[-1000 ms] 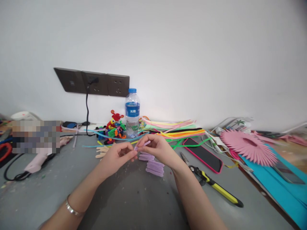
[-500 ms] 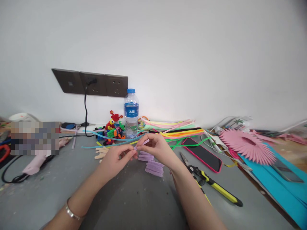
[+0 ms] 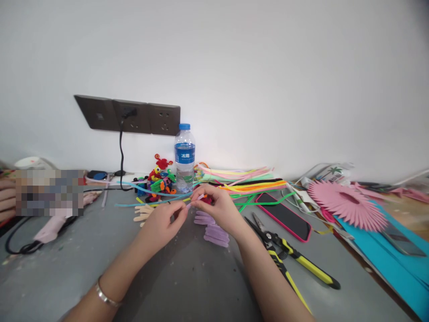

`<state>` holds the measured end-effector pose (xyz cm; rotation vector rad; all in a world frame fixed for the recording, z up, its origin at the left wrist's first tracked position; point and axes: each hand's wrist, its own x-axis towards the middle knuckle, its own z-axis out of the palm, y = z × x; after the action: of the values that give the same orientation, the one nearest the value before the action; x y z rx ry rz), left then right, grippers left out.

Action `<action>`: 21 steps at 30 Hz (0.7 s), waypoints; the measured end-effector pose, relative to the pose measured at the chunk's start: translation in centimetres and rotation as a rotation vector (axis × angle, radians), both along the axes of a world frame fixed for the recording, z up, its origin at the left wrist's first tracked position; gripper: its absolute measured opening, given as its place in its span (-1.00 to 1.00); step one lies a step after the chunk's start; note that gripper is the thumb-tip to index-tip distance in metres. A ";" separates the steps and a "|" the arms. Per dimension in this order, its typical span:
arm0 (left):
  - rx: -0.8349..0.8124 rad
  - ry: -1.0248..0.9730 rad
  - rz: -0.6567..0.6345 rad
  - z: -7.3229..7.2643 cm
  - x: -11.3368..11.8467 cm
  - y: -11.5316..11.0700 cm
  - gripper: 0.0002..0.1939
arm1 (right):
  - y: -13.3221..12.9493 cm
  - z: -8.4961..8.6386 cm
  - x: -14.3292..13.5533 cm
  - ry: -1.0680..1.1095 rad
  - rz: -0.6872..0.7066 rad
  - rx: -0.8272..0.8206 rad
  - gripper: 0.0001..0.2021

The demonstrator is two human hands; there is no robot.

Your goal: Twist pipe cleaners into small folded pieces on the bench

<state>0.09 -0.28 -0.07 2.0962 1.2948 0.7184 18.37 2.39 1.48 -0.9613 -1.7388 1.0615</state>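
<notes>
While left hand (image 3: 166, 220) and right hand (image 3: 217, 205) meet, pinching a purple strip (image 3: 200, 197), a bottle (image 3: 185, 167) stands near the table's (image 3: 187, 284) back edge, cutters (image 3: 268, 236) beside the right forearm (image 3: 268, 273).

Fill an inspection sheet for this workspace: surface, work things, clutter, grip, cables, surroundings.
Surface: gray tabletop, small specks scattered.
Work things: purple strip between the hands; purple bundles on the tabletop.
Clutter: yellow-handled cutters, pink-edged phone, upright bottle.
Grip: left hand and right hand both pinch the strip.
Cables: black cord plugged into wall socket, drooping to the tabletop.
Surroundings: pale wall behind; another person's hand, left edge.
</notes>
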 end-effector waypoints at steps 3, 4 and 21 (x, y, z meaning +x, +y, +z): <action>-0.025 -0.058 0.019 0.0 0.0 0.1 -0.68 | 0.0 -0.1 -0.1 0.042 0.035 -0.092 -0.85; -0.039 -0.088 0.025 0.0 0.0 0.1 -0.68 | 0.0 -0.1 -0.1 0.068 0.054 -0.144 -0.83; 0.057 -0.200 -0.120 0.2 -0.3 -0.1 -0.71 | 0.0 -0.4 0.6 0.408 0.194 -0.511 -0.75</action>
<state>-0.23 -0.36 0.14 2.0666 1.0431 0.8960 18.93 2.35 1.05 -0.8054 -1.2626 1.7479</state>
